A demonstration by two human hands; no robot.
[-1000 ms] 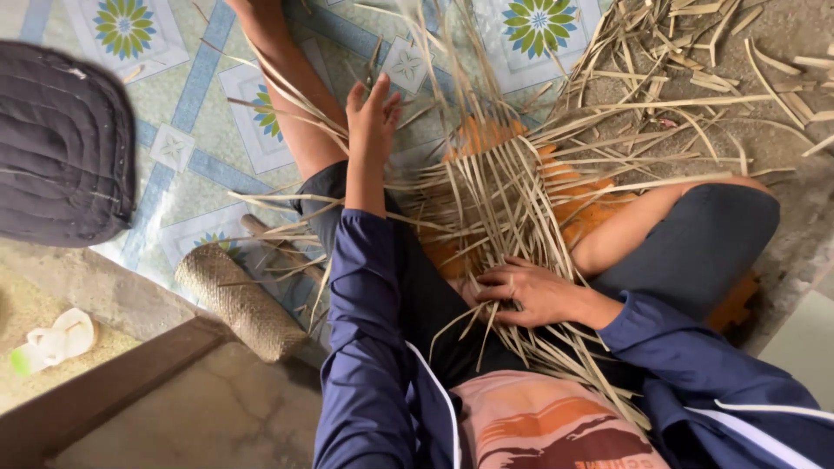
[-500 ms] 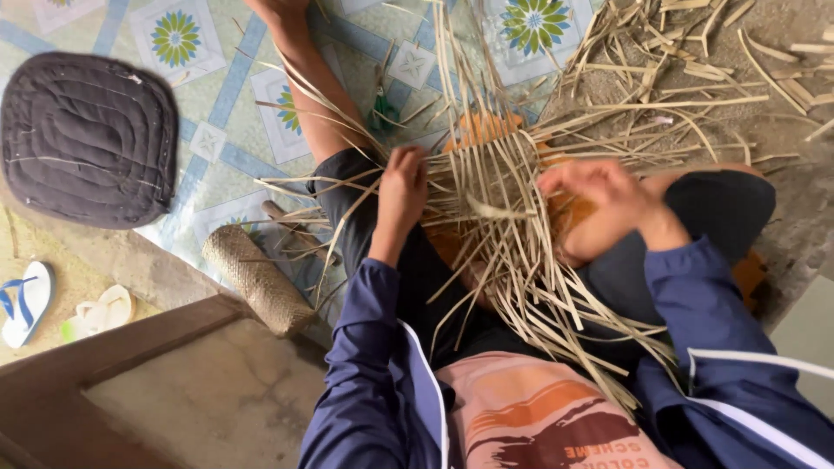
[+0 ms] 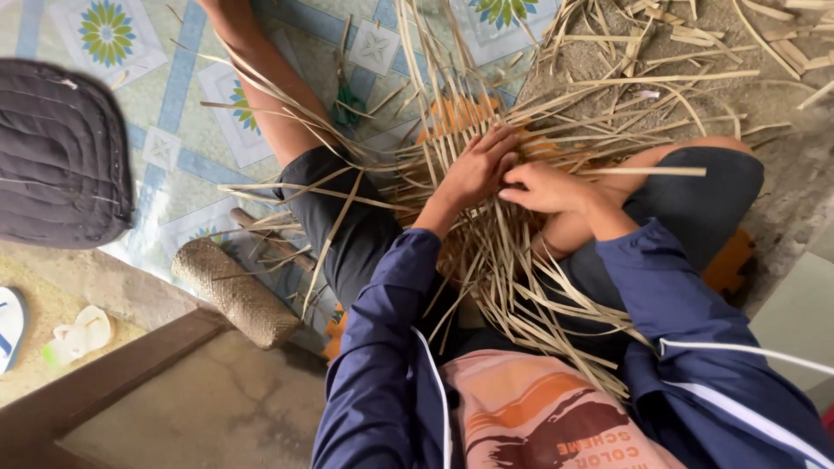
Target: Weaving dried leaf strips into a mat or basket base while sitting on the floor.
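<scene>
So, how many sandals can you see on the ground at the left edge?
2. A white sandal with a blue strap lies at the far left edge, partly cut off. A pale sandal lies just to its right, beside the wooden beam. Others may be out of view.
</scene>
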